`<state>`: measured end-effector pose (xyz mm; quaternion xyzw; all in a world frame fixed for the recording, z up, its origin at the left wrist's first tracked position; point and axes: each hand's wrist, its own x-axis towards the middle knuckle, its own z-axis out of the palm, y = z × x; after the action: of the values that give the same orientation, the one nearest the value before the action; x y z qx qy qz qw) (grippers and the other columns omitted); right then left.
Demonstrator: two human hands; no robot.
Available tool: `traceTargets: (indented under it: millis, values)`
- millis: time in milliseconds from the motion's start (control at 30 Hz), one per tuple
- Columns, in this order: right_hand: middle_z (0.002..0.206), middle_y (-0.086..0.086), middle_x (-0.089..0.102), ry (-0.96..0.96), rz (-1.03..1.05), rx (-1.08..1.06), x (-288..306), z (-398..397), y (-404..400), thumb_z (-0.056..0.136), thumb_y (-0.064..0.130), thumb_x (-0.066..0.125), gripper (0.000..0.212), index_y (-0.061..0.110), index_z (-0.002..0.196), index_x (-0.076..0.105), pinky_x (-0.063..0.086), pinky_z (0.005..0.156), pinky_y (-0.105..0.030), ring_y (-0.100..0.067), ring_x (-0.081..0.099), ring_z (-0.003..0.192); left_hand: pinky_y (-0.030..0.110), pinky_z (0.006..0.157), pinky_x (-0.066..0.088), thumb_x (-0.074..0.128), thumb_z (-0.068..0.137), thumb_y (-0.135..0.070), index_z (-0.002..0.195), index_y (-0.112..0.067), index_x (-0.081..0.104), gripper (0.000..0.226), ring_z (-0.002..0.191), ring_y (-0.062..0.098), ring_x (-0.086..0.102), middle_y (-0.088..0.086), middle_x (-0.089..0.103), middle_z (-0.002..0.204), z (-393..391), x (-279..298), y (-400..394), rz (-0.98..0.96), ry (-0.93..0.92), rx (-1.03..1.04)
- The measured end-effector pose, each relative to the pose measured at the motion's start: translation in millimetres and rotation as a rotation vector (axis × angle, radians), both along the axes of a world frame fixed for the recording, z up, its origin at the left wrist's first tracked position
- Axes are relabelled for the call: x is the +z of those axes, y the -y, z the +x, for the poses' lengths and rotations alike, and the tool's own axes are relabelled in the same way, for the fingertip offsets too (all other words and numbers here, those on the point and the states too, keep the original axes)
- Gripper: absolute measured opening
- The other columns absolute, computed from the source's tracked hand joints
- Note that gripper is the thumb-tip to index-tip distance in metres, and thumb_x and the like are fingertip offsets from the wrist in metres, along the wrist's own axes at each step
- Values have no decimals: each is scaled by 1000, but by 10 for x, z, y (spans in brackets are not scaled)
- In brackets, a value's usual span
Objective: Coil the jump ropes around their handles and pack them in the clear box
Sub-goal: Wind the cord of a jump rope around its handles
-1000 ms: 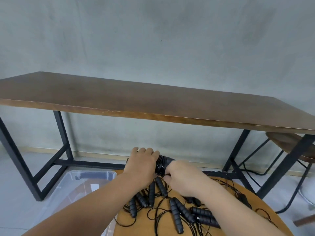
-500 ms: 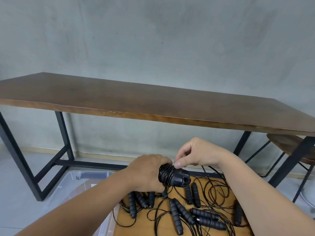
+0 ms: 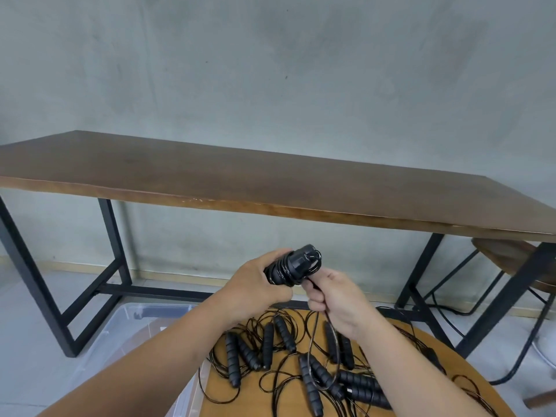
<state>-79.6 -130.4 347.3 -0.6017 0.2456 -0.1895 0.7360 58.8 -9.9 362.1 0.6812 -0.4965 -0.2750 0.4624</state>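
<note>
Soft, even light (wide-angle bowing at edges)

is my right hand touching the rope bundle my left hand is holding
Touching. In the head view the right hand pinches the cord where it leaves the coiled jump rope, which the left hand grips.

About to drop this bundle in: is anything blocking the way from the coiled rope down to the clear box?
Nothing visible blocks it. The left hand holds the coiled rope above the box, which stands open, lower left. The right hand pinches the loose cord.
</note>
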Motion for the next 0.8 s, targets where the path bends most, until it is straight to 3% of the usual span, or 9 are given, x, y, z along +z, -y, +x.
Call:
traceTargets:
  millis: [100,200,333,433,533,633,733,800]
  values:
    - [65,0,46,-13,6,-100,-106,73,-149,104,18,45,21,4,97,59,28,44,-19,-6,32,51,18,70,48,70,67,-17,135,-42,51,75,78,1,60,-14,64,105,-4,-85,30,45,9,77]
    - [68,0,49,-49,-7,-147,-177,94,-251,105,17,44,22,4,99,60,33,44,-21,-7,36,51,28,87,53,66,58,-30,138,-44,47,83,96,7,63,-15,64,112,-17,-164,56,94,41,142]
    - [67,0,51,-145,-67,-138,-209,66,-348,106,16,40,26,6,96,62,40,49,-24,-9,41,50,31,97,49,70,65,-29,140,-49,42,82,105,9,61,-14,62,120,-46,-237,73,134,95,203]
    - [67,-2,50,-248,-78,-108,-183,48,-434,106,17,39,28,5,94,62,44,53,-27,-10,44,47,30,92,50,70,74,-29,141,-53,38,78,104,11,59,-10,59,117,-65,-256,90,166,238,266]
    - [68,-2,54,-365,-88,-48,-74,6,-550,106,18,42,24,6,104,62,49,52,-25,-11,49,48,34,94,46,67,79,-39,142,-51,34,73,111,16,53,-5,53,117,-56,-261,99,231,498,340]
    - [69,2,60,-584,-353,68,83,-30,-608,106,22,40,20,9,107,55,50,52,-20,-11,58,47,33,97,39,62,83,-42,143,-48,30,68,116,18,48,-4,50,121,-20,-283,95,269,727,356]
    - [88,-6,68,-850,-892,277,262,-9,-601,101,16,47,17,6,108,60,56,69,-29,-20,68,74,34,99,36,59,86,-43,143,-45,27,66,117,19,47,-3,49,123,-20,-300,77,277,911,345]
    - [84,-5,62,-927,-1134,348,397,12,-605,98,11,50,17,6,107,62,53,73,-32,-21,62,82,35,100,35,59,87,-42,141,-44,27,63,115,20,47,-2,49,122,-28,-307,69,272,986,331]
